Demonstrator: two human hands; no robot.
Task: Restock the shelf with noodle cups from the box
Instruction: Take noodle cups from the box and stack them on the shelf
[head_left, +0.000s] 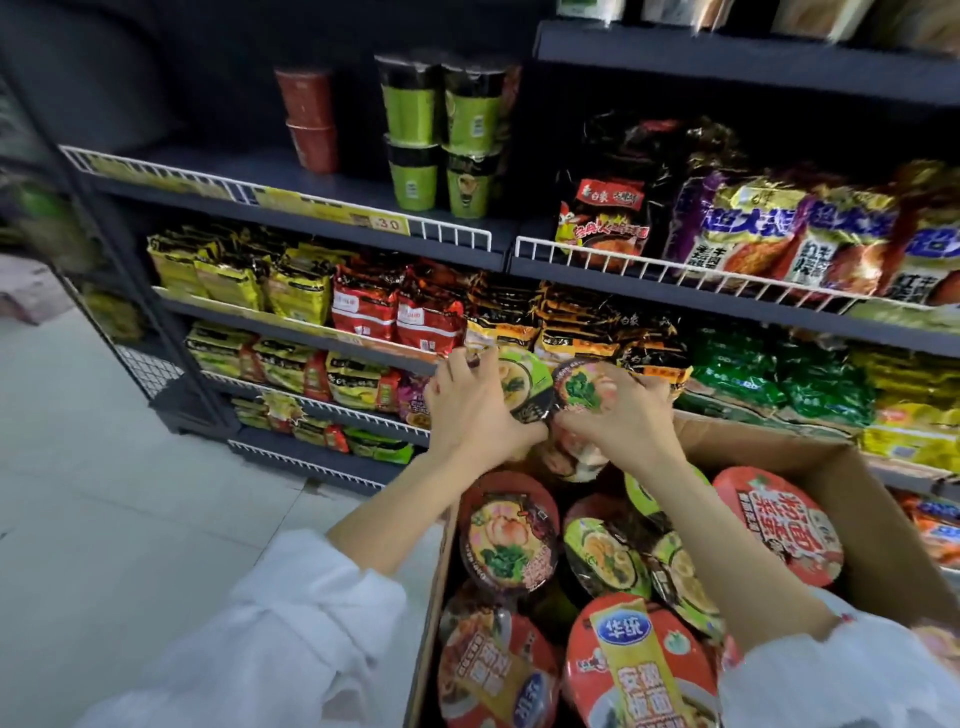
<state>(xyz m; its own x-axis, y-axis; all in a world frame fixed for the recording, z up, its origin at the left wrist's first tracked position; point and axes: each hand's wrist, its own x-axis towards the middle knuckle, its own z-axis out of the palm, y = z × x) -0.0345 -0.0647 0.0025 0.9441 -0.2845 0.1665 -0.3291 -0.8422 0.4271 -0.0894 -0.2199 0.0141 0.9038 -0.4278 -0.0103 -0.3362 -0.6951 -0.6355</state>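
L hand (470, 410) grips green-lidded round noodle cup (524, 387); R hand (621, 415) grips red-lidded round noodle cup (584, 387). Both above brown cardboard box (857, 499), its 12 o'clock end, lids touching.

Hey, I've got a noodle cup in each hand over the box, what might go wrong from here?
1. The left hand grips the green-lid cup and the right hand the red-lid cup, rims almost touching; they could knock and slip.
2. The green cup stacks on the upper shelf stand two high; a nudge might topple them.
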